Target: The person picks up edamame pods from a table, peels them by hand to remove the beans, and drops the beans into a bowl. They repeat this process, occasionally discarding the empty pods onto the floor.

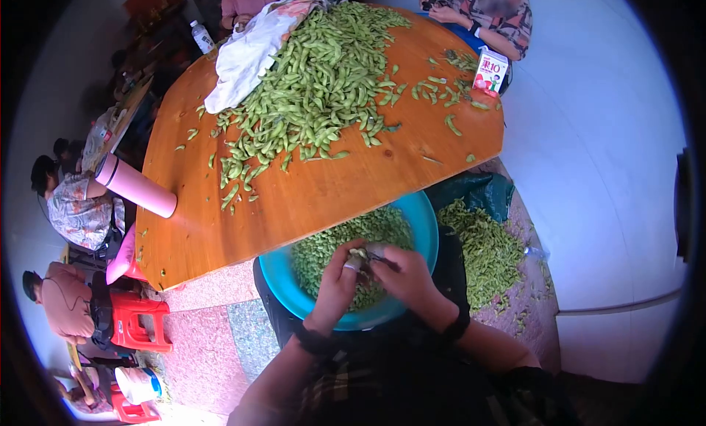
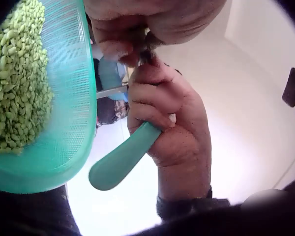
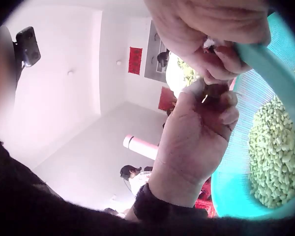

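Observation:
My left hand (image 1: 334,283) pinches a small green bean pod (image 1: 358,254) between thumb and fingers, largely hidden by them. Close against it, my right hand (image 1: 409,280) has its fingers curled round a teal-handled tool (image 2: 125,158), whose handle sticks out below the little finger in the left wrist view. The tool's working end is mostly hidden between the two hands. Both hands are over a teal mesh-sided basket (image 1: 432,231), which rests at my lap. Inside it lies a deep layer of shelled green beans (image 2: 14,83).
A large heap of pods (image 1: 316,80) covers much of the wooden table (image 1: 412,158), with a white cloth (image 1: 246,62) over one side. A pink tumbler (image 1: 140,187) and a drink carton (image 1: 490,72) stand near its edges. More green pods or husks (image 1: 485,257) lie on the floor at right.

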Demonstrator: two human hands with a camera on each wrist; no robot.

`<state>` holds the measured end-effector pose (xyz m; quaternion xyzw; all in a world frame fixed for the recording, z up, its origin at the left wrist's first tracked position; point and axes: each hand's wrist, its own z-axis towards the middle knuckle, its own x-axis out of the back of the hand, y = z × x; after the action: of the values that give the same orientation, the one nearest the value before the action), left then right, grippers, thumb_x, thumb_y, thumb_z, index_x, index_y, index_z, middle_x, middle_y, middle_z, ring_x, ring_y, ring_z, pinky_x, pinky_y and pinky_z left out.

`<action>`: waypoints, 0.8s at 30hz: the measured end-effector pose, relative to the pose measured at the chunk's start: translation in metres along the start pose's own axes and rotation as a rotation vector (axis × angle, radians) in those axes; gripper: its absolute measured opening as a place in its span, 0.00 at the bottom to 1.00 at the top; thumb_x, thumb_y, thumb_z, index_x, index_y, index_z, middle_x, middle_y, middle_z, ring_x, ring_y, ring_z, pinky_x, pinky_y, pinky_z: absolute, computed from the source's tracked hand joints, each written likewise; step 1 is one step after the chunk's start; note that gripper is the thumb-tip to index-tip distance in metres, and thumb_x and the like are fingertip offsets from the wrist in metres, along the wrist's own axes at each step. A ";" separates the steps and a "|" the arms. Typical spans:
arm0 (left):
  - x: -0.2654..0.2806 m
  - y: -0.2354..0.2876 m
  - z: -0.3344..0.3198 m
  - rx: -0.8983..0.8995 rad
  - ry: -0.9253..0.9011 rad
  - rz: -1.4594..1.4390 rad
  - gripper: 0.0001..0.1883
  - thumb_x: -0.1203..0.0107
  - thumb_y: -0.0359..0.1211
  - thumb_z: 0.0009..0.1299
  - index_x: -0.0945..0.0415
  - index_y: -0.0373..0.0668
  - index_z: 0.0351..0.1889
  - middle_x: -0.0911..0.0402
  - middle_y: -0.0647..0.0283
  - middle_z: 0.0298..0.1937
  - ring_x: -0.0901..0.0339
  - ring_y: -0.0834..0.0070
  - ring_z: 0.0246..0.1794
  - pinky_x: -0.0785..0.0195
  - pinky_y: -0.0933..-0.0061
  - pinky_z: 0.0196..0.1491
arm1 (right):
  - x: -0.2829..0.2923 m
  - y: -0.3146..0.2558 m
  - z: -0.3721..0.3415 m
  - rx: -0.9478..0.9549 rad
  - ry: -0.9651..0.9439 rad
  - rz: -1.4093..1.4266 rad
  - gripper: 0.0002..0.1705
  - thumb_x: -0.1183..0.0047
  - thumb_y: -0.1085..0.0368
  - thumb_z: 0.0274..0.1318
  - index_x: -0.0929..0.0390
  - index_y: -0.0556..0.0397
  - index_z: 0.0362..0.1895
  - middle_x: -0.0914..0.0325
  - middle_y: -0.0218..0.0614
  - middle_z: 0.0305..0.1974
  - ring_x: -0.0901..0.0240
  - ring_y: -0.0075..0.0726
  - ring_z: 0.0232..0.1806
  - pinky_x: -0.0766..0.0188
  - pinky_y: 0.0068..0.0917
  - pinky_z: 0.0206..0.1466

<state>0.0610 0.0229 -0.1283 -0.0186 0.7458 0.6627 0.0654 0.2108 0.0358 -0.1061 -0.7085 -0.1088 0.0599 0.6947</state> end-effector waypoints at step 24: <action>0.024 -0.001 0.004 -0.089 0.013 0.327 0.07 0.52 0.26 0.70 0.23 0.37 0.41 0.20 0.63 0.35 0.23 0.73 0.36 0.30 0.73 0.42 | 0.026 -0.023 -0.006 -0.207 0.079 0.206 0.06 0.49 0.67 0.61 0.22 0.56 0.38 0.31 0.22 0.22 0.40 0.13 0.21 0.47 0.16 0.22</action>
<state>0.0373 0.0281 -0.1330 0.0959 0.7092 0.6967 -0.0493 0.2354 0.0363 -0.0811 -0.7855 -0.0135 0.0915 0.6119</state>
